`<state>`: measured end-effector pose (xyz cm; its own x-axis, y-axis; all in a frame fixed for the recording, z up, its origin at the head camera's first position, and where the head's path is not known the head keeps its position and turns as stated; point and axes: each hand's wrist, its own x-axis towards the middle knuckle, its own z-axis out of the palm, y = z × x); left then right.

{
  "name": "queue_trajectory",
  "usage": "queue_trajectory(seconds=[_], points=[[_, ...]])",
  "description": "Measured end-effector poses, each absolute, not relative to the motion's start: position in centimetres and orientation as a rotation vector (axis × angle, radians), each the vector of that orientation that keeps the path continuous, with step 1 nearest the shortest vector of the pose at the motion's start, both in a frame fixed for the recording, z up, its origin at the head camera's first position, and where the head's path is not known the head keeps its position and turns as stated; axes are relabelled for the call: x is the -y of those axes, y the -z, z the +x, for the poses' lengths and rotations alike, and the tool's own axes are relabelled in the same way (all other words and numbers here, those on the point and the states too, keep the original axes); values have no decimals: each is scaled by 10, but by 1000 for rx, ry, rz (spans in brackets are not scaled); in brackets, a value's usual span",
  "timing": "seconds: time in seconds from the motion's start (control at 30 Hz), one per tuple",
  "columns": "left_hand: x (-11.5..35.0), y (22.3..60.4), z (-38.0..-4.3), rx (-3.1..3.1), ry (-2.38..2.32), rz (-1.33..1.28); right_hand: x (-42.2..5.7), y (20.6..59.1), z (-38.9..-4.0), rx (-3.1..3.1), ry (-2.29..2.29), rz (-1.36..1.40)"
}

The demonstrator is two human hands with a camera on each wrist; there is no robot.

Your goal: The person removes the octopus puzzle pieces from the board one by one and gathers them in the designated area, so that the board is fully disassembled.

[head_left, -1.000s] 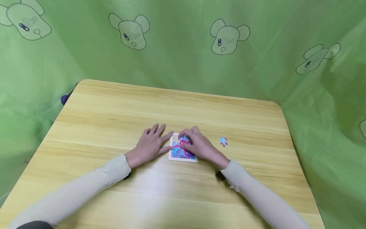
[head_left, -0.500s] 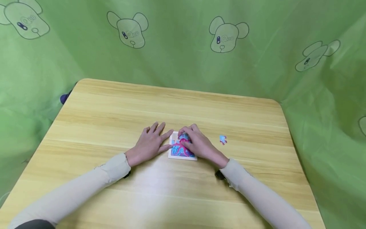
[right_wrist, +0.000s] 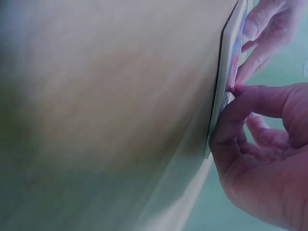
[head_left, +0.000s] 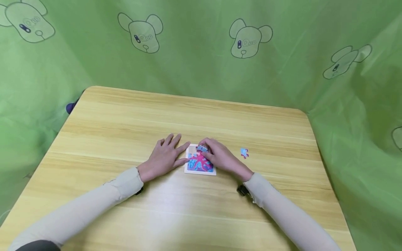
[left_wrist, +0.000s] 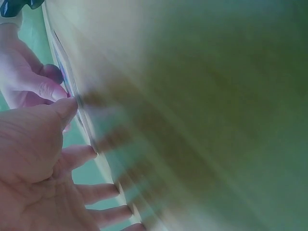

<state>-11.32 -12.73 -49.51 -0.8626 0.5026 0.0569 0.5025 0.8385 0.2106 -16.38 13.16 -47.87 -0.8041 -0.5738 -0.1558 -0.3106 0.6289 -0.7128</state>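
A small jigsaw puzzle in a white-rimmed tray (head_left: pixel 200 173) lies mid-table in the head view, showing a pink octopus on blue. Its upper left corner shows bare tray bottom. My left hand (head_left: pixel 163 157) lies flat with spread fingers, thumb and index tip at the tray's left rim. Between thumb and fingers, my right hand (head_left: pixel 221 157) pinches a blue puzzle piece (head_left: pixel 202 148), tilted over the upper part of the picture. In the right wrist view, the right hand (right_wrist: pixel 264 139) bends over the tray edge (right_wrist: pixel 222 86), hiding most of the piece.
One loose blue and pink puzzle piece (head_left: pixel 244 152) lies on the wooden table (head_left: pixel 163 216), right of the tray. Green curtains (head_left: pixel 194 69) with printed bear heads hang behind the table and at both sides. A dark object (head_left: pixel 70 107) shows beyond the left edge.
My right hand has shifted slightly, tilting the pinched puzzle piece up so more of the octopus shows beneath. The left hand stays at the tray's rim.
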Motion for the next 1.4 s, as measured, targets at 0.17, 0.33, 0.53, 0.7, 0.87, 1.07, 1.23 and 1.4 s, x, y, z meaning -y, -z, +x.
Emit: queue_trajectory(seconds=[0.17,0.33,0.53,0.7,0.87,1.07,1.23,1.4], points=[[130,495,-110,-3008,-348,805,-132,479,-166,-2370,1122,-587],[130,498,-105,-2966,-352,772,-135,482,-163,-2301,1220,-513],[126,495,-103,-2897,-468,715,-144,474,-162,-2278,1348,-472],[124,492,-101,-2866,-506,786,-161,465,-160,-2302,1398,-422],[126,493,-97,-2801,-500,880,-184,462,-159,-2339,1429,-360],[130,493,-98,-2794,-477,970,-216,461,-155,-2385,1427,-310],[131,493,-102,-2769,-494,1012,-247,458,-149,-2416,1450,-280],[133,493,-105,-2742,-504,1037,-276,454,-146,-2465,1466,-240]])
